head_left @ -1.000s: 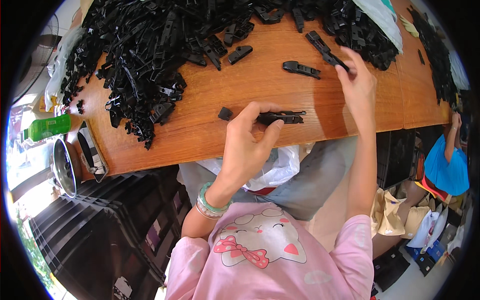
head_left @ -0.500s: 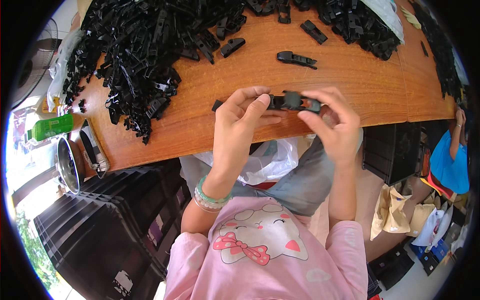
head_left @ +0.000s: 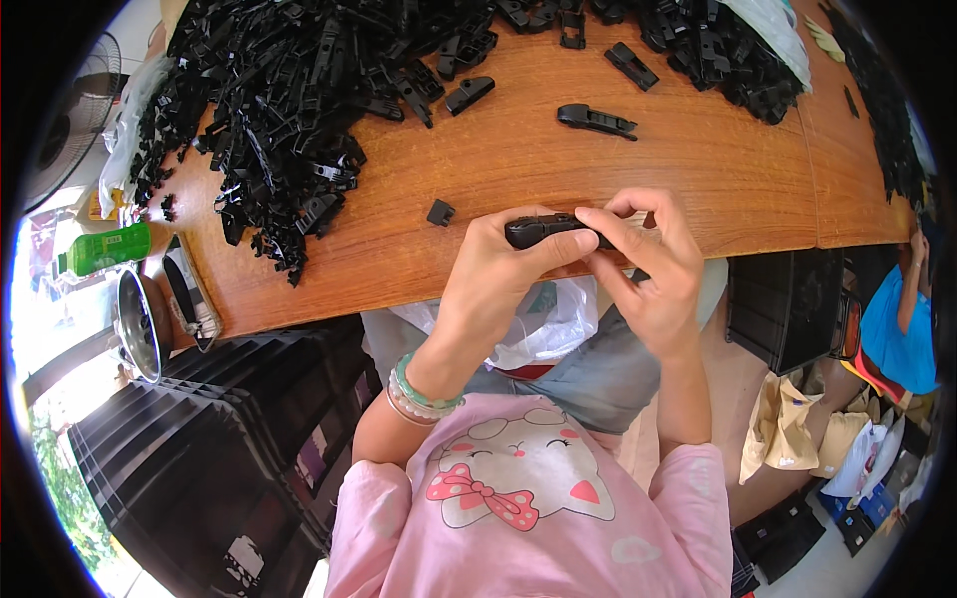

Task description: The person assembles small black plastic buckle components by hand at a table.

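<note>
My left hand (head_left: 506, 257) is closed round a long black plastic part (head_left: 533, 230), thumb along its near side, close to the table's front edge. At the part's right end, the fingers of my right hand (head_left: 650, 261) pinch it, thumb and index finger together. My fingers cover that end, so its shape there is hidden. A small square black piece (head_left: 440, 212) lies on the table just left of my hands. Beyond them rest a longer black plastic part (head_left: 596, 120) and a shorter one (head_left: 631, 66).
A large heap of black plastic parts (head_left: 289, 110) covers the table's far left. A smaller heap (head_left: 733, 60) spills beside a clear bag at far right. A green bottle (head_left: 108, 249) and a metal bowl (head_left: 140, 324) stand left. Black crates (head_left: 199, 458) flank me; another person (head_left: 900, 324) sits right.
My hands have come closer together and slightly lower. The black part, held with gaps showing before, now looks turned and more compact. The small square piece, partly hidden before, is in plain sight.
</note>
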Motion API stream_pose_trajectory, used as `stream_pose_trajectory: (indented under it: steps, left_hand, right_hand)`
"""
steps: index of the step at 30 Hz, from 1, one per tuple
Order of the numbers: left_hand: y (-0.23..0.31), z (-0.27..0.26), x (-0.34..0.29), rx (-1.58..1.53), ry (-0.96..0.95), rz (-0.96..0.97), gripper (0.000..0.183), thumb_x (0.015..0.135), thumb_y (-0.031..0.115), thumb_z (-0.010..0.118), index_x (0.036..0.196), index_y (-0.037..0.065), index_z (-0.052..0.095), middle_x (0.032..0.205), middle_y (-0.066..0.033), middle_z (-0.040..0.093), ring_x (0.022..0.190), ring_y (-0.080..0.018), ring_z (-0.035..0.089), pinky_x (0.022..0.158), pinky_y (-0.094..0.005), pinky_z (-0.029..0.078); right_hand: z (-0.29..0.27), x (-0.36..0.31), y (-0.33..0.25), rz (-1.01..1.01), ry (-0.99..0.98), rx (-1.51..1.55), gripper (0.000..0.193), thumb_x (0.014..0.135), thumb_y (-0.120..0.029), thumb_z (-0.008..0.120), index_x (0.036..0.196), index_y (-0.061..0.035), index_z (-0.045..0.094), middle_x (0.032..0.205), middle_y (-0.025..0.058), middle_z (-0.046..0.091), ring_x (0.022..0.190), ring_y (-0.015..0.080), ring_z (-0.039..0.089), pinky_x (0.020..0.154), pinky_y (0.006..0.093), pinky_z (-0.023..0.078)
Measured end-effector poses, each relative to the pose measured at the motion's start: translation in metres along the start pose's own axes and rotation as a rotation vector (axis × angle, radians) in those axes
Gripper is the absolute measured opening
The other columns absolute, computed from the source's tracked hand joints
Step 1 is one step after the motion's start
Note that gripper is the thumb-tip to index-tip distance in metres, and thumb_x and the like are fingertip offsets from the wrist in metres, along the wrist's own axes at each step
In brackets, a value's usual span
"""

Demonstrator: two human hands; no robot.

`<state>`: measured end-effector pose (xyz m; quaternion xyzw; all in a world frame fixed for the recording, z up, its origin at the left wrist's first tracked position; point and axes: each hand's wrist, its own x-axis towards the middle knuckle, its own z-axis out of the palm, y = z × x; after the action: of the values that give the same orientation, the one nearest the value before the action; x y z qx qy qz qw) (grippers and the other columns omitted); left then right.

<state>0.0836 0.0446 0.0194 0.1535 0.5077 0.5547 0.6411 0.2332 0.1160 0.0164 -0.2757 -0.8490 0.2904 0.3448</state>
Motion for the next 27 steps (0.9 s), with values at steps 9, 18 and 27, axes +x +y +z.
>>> stream_pose_trajectory:
  steps: [9, 18, 27]
  left_hand:
    - [0.001, 0.000, 0.002, 0.260, -0.030, 0.080, 0.025, 0.083, 0.020, 0.071, 0.084, -0.004, 0.067, 0.073, -0.0030, 0.063, 0.066, -0.0067, 0.053, 0.058, -0.0229, 0.043]
    - [0.011, -0.001, 0.081, 1.070, 0.233, 0.891, 0.031, 0.076, 0.012, 0.071, 0.102, -0.002, 0.061, 0.102, -0.0212, 0.056, 0.096, -0.0339, 0.057, 0.078, -0.0389, 0.048]
    - [0.016, 0.023, 0.050, 1.000, 0.121, 0.640, 0.022, 0.073, 0.003, 0.069, 0.089, -0.002, 0.056, 0.086, -0.0160, 0.059, 0.078, -0.0292, 0.060, 0.067, -0.0358, 0.049]
  right_hand:
    - [0.001, -0.015, -0.001, 0.057, 0.047, 0.155, 0.038, 0.064, 0.006, 0.071, 0.101, -0.0004, 0.065, 0.096, 0.0109, 0.060, 0.084, 0.0271, 0.059, 0.069, 0.0342, 0.048]
    - [0.008, -0.033, -0.017, 0.171, -0.453, 0.231, 0.030, 0.075, 0.002, 0.066, 0.104, -0.0007, 0.062, 0.104, 0.0124, 0.055, 0.089, 0.0308, 0.060, 0.075, 0.0378, 0.050]
    - [-0.016, 0.095, 0.112, 0.049, 0.165, -0.575, 0.018, 0.079, -0.010, 0.069, 0.093, 0.0010, 0.066, 0.090, 0.0112, 0.061, 0.089, 0.0289, 0.057, 0.079, 0.0391, 0.046]
